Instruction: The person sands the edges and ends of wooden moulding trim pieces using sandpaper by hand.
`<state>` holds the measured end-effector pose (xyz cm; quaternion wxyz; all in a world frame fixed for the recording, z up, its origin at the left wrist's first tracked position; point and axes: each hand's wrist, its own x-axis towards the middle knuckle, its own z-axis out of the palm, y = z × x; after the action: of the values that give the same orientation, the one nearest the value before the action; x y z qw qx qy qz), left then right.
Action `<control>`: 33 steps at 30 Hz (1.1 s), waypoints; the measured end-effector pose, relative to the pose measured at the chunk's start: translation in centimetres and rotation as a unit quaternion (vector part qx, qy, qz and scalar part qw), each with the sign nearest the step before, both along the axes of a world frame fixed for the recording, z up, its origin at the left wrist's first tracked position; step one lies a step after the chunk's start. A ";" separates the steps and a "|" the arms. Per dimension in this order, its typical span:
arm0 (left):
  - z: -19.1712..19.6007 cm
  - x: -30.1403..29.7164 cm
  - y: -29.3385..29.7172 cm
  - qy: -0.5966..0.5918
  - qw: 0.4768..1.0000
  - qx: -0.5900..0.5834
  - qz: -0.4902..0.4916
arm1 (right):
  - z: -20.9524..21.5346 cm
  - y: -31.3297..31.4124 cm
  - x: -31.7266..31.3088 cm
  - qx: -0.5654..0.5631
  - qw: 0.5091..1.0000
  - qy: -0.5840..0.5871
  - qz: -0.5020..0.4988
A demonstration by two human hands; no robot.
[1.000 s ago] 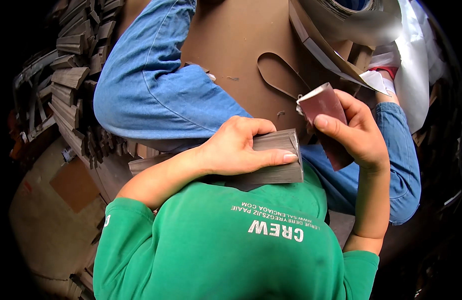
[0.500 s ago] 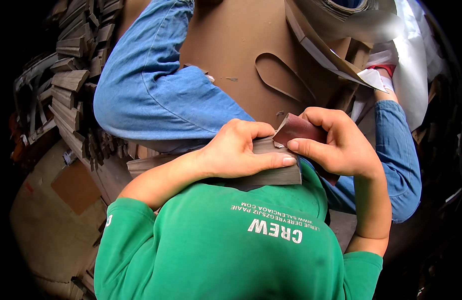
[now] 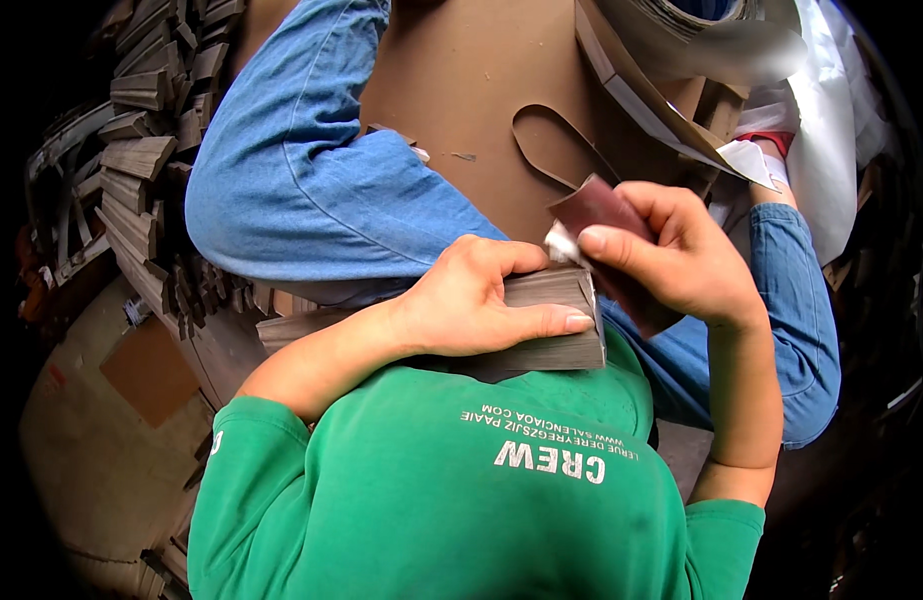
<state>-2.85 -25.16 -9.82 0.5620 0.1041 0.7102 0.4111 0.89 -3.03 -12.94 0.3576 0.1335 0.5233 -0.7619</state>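
Note:
A grey-brown wood-grained moulding strip lies across my lap, its cut end pointing right. My left hand is closed round it, thumb along the near side and fingers over the far side. Just beyond the cut end, my right hand pinches a folded piece of reddish-brown sandpaper between thumb and fingers, raised clear of the strip. Between the sandpaper and the strip's far corner is a small whitish, blurred scrap; I cannot tell what it is attached to.
Many similar moulding strips are stacked at the left. A looped brown band lies on the brown board ahead. At the far right stand a large roll of material and white sheeting. A brown square panel lies lower left.
My right hand has lifted up and away from the strip's end with the sandpaper, exposing more of that end and the whitish scrap. My left hand and the strip have barely moved.

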 end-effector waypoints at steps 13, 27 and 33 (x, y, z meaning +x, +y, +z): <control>0.1 -0.3 0.3 -0.021 0.999 -0.030 -0.006 | -0.3 2.6 1.6 -0.046 0.995 0.083 -0.040; -1.9 -0.7 -0.1 -0.088 0.996 0.009 0.034 | 0.2 2.1 3.0 -0.036 0.995 0.084 0.038; -2.8 -0.7 -0.2 -0.079 0.996 0.042 0.015 | -0.7 2.4 1.7 -0.047 0.995 0.070 0.061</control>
<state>-3.53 -25.36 -12.60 0.6050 0.0842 0.6474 0.4558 2.59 -0.64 -13.60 0.3714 0.0309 0.5179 -0.7700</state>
